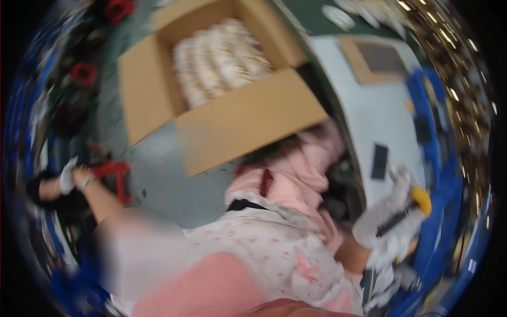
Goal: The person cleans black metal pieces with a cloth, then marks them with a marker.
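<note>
My left arm reaches out to the far left, where my left hand [82, 175] is beside a white-gloved hand [67, 177] of another person. The two hands look to be touching, but blur hides the fingers and anything between them. On the right, my right hand [388, 255] wears a white glove and is low by the table's edge. Just beyond it lie a pale, blurred bundle [369, 224], a narrow black piece [393, 222] and a yellow rounded thing [421, 201]. Whether my right hand holds any of them is unclear.
An open cardboard box [248, 124] with rows of white wrapped items [222, 58] stands ahead. A white table [343, 79] on the right carries a brown-framed dark panel [377, 59] and a black rectangle [379, 161]. Blue bins [438, 211] line its right side. A red stool [119, 171] stands left.
</note>
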`<state>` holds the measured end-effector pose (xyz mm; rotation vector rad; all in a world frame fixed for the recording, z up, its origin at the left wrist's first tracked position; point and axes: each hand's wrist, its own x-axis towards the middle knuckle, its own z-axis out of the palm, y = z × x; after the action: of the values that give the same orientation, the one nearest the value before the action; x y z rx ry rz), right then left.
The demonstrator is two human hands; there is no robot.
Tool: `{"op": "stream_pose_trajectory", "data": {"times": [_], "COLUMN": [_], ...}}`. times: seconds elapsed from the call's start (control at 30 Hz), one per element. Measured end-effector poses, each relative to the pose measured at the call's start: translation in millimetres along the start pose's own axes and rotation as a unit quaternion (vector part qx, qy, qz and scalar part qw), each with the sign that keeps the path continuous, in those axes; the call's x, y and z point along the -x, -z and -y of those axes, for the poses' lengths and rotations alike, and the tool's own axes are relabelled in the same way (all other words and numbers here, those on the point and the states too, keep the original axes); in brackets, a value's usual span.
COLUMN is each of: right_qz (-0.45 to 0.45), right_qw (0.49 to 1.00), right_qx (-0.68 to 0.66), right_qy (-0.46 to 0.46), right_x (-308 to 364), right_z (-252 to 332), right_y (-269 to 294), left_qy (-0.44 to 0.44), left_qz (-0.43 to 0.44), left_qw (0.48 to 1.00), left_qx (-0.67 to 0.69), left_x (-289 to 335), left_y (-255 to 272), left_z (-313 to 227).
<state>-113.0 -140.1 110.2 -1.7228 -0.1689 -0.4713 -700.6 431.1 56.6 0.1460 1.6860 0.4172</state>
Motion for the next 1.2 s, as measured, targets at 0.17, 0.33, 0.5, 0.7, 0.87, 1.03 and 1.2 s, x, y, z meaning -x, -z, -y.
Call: {"op": "stream_pose_trajectory", "data": {"times": [0.17,0.33,0.5,0.7,0.87,1.03,1.2], "right_qz": [0.014,-0.081,-0.106,-0.058,0.093,0.271,0.408], "right_qw": [0.99,0.991,0.992,0.996,0.991,0.92,0.857], "right_qx": [-0.133,-0.074,-0.047,-0.065,0.096,0.225,0.274], "right_qy": [0.055,0.08,0.048,0.034,-0.014,0.174,0.156], "right_x": [-12,-32,-45,-46,-24,-36,-53], "right_z": [-18,-29,-62,-97,-105,-100,-95], "right_y": [4,43,65,70,64,66,55], "left_qy": [-0.146,-0.387,-0.633,-0.915,-0.799,-0.724,-0.704], "left_qz": [-0.015,-0.017,-0.065,-0.231,0.346,0.48,0.467], "left_qw": [0.979,0.905,0.761,0.275,0.203,0.197,0.116], "left_qx": [-0.142,-0.176,-0.125,-0.184,-0.447,-0.455,-0.522], "left_x": [-88,-96,-34,161,236,236,228], "left_y": [32,-16,-70,-288,-461,-531,-542], "left_z": [-13,19,35,202,447,523,534]}}
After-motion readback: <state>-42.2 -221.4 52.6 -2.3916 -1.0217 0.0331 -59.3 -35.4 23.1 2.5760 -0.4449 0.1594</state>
